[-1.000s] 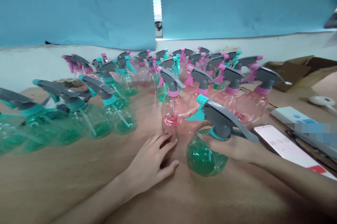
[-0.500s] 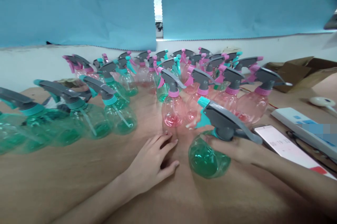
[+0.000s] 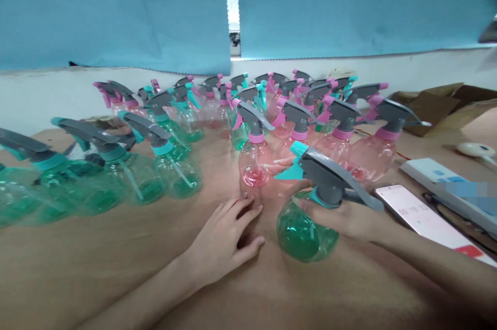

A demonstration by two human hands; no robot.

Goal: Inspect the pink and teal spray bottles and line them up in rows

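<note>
My right hand (image 3: pixel 345 219) is wrapped round the neck of a green spray bottle (image 3: pixel 306 231) with a grey head and turquoise nozzle and trigger. The bottle is tilted, and its nozzle points away to the left. Some of my right fingers stretch out beyond the turquoise trigger (image 3: pixel 291 170); the bottle hides part of them. My left hand (image 3: pixel 223 239) lies flat on the wooden table (image 3: pixel 240 299), fingers spread, holding nothing. Just past its fingertips stands a pink spray bottle (image 3: pixel 256 164) with a pink collar.
Several green spray bottles (image 3: pixel 176 175) line the left, and several pink ones (image 3: pixel 373 154) stand behind my right hand. More mixed bottles crowd the back. At right lie a phone (image 3: pixel 419 216), a white power strip (image 3: pixel 446 185) and a white earphone (image 3: pixel 476 150). Behind is a cardboard box (image 3: pixel 438 107).
The fingers of my right hand have straightened off the trigger, which has swung forward, away from the neck. The bottle has barely shifted, and my left hand stays put.
</note>
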